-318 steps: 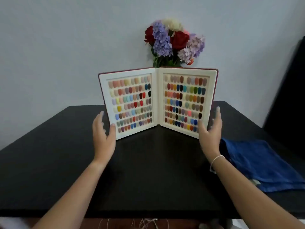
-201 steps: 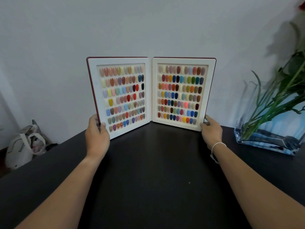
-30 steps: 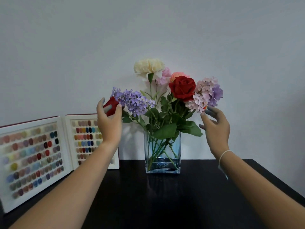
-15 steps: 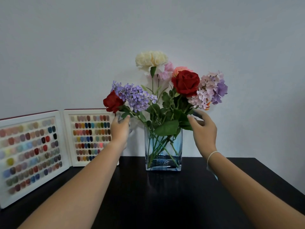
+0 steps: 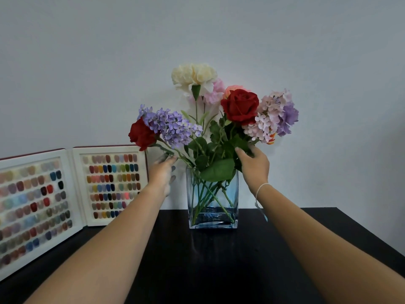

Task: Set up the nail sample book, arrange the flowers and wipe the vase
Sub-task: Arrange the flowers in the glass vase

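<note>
A clear glass vase (image 5: pixel 232 197) with a little water stands on the black table (image 5: pixel 214 264) against the wall. It holds a bunch of flowers (image 5: pixel 219 119): two red roses, purple and pink clusters, and a cream bloom on top. My left hand (image 5: pixel 161 175) is just left of the vase rim, thumb and fingers closed on the stems under the left red rose (image 5: pixel 141 134). My right hand (image 5: pixel 254 166) grips stems and leaves at the right, under the pink cluster. The nail sample book (image 5: pixel 109 185) stands open at the left.
A plain grey wall runs right behind the vase and the book. The table's right edge (image 5: pixel 372 240) slants away at the right. A thin white bracelet (image 5: pixel 260 188) is on my right wrist.
Both hands have come down from the flower heads to the stems just above the vase rim. The book stands at the left, where it was moved earlier, beside the vase.
</note>
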Action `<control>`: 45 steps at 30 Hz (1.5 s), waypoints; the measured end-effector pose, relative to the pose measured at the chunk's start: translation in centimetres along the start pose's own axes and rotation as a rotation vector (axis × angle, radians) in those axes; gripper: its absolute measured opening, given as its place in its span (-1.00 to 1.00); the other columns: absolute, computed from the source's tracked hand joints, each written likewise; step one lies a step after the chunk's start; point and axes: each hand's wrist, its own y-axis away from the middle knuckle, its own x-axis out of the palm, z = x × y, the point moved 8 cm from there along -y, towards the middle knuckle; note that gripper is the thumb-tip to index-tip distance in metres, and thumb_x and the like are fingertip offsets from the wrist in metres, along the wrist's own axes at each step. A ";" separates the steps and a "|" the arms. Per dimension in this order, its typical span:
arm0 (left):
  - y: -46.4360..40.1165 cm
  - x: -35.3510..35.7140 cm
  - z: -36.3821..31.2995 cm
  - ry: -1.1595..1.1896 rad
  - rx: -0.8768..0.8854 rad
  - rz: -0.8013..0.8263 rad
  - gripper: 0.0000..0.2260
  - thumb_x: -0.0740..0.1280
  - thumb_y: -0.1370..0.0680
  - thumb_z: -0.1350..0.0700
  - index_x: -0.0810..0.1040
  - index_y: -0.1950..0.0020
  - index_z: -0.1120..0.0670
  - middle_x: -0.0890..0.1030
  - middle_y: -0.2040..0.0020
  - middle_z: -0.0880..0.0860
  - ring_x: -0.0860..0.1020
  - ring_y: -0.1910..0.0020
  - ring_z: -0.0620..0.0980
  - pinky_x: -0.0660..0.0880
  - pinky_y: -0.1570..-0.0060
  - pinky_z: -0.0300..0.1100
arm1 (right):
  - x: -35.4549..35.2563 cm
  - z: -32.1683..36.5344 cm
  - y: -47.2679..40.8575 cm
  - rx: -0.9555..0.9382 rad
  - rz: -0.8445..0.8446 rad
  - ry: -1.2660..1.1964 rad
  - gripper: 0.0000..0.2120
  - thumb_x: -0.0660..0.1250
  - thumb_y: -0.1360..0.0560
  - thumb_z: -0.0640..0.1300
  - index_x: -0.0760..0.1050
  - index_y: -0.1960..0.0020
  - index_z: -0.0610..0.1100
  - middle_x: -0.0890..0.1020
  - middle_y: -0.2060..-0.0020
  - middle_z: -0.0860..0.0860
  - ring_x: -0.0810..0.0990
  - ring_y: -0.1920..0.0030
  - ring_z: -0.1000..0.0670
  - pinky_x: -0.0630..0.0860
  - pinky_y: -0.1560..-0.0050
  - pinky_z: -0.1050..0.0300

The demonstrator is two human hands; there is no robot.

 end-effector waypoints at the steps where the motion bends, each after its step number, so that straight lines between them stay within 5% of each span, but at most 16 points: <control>1: 0.1 -0.1 -0.1 0.012 0.010 -0.020 -0.70 0.32 -0.52 0.16 0.47 -0.25 0.12 0.55 -0.07 0.02 0.45 -0.09 0.00 0.39 -0.12 -0.06 | 0.1 0.1 -0.2 -0.004 -0.007 0.011 -0.64 0.30 -0.45 -0.02 0.47 -0.22 -0.09 0.61 -0.12 -0.05 0.55 -0.09 -0.07 0.47 -0.19 -0.07; 8: 1.3 -0.9 -1.2 0.090 0.168 -0.094 -0.90 0.33 -0.49 0.22 0.55 0.00 0.11 0.51 0.26 -0.04 0.41 0.28 -0.11 0.38 0.22 -0.25 | 0.5 -0.1 -1.3 0.015 -0.063 0.060 -0.67 0.29 -0.46 -0.02 0.48 -0.16 -0.15 0.61 -0.03 -0.08 0.54 0.08 -0.05 0.43 0.07 0.13; 13: 2.4 -1.0 -1.8 0.186 0.238 -0.156 -0.95 0.36 -0.48 0.22 0.54 0.10 0.09 0.56 0.20 -0.05 0.50 0.20 -0.16 0.43 -0.02 -0.18 | 0.8 0.3 -1.8 0.027 -0.090 0.116 -0.66 0.28 -0.46 -0.02 0.45 -0.18 -0.15 0.53 0.08 -0.02 0.49 0.14 -0.04 0.40 0.12 0.11; 17: 2.8 -0.5 -1.8 0.163 0.260 -0.166 -0.94 0.36 -0.48 0.19 0.53 0.16 0.06 0.53 0.24 -0.05 0.47 0.24 -0.16 0.43 -0.03 -0.15 | 1.0 0.3 -1.9 0.033 -0.117 0.146 -0.70 0.29 -0.46 -0.04 0.45 -0.15 -0.14 0.51 0.14 -0.01 0.48 0.15 -0.05 0.36 0.15 0.12; 22: 2.9 -1.6 -1.3 0.050 0.202 -0.212 -0.86 0.35 -0.49 0.16 0.54 0.00 0.19 0.51 0.21 0.01 0.46 0.16 -0.06 0.44 0.01 -0.08 | 0.7 0.0 -1.6 0.027 -0.121 0.096 -0.74 0.31 -0.46 -0.07 0.46 -0.10 -0.15 0.51 0.17 -0.02 0.49 0.17 -0.06 0.41 0.14 0.07; 25: 4.6 -1.5 -1.8 -0.069 0.194 -0.189 -0.93 0.37 -0.47 0.12 0.50 0.15 0.09 0.53 0.18 0.00 0.48 0.14 -0.02 0.47 -0.02 -0.04 | 0.3 -0.2 -1.5 0.020 -0.121 0.060 -0.76 0.32 -0.45 -0.08 0.47 -0.08 -0.15 0.47 0.27 0.04 0.45 0.24 -0.01 0.35 0.18 0.12; 31: 10.1 4.3 -8.1 -0.448 0.663 0.044 -0.91 0.35 -0.49 0.11 0.58 0.04 0.08 0.56 0.21 -0.13 0.50 0.25 -0.25 0.40 0.23 -0.49 | 0.1 -0.6 -1.0 0.018 -0.039 0.009 -0.69 0.34 -0.43 -0.05 0.47 -0.12 -0.15 0.53 0.08 -0.03 0.50 0.14 -0.03 0.46 0.07 0.06; 36: 12.8 7.3 -15.9 -0.655 1.113 -0.086 -0.80 0.29 -0.51 0.12 0.55 -0.11 0.11 0.59 0.02 0.02 0.54 0.06 -0.01 0.50 0.07 -0.15 | 0.1 -0.5 -0.9 0.026 0.038 -0.045 -0.69 0.34 -0.41 -0.10 0.48 -0.14 -0.09 0.56 0.05 -0.03 0.57 0.05 -0.10 0.54 -0.07 -0.15; 39: 13.2 9.1 -19.4 -0.840 1.306 -0.180 -0.70 0.29 -0.49 0.05 0.48 -0.21 0.05 0.54 -0.14 0.07 0.45 -0.11 0.06 0.37 0.17 -0.19 | 0.2 -0.5 -0.9 0.035 0.070 -0.081 -0.69 0.34 -0.41 -0.14 0.48 -0.15 -0.09 0.58 0.04 -0.05 0.59 0.04 -0.13 0.56 -0.05 -0.16; 42: 11.1 10.8 -20.7 -1.048 1.251 -0.223 -0.58 0.33 -0.47 -0.05 0.39 -0.29 0.04 0.48 -0.21 0.09 0.40 -0.18 0.12 0.33 0.19 -0.15 | 0.2 -0.6 -0.8 0.032 0.085 -0.098 -0.69 0.34 -0.41 -0.15 0.48 -0.15 -0.07 0.59 0.03 -0.06 0.60 0.05 -0.13 0.56 -0.05 -0.17; 45: 9.0 10.5 -19.8 -0.956 1.044 -0.223 -0.47 0.38 -0.41 -0.12 0.33 -0.27 0.09 0.44 -0.19 0.14 0.41 -0.14 0.13 0.33 0.17 -0.12 | 0.3 -0.5 -0.7 0.030 0.089 -0.107 -0.68 0.34 -0.41 -0.15 0.47 -0.16 -0.06 0.60 0.01 -0.02 0.60 0.05 -0.11 0.55 -0.06 -0.18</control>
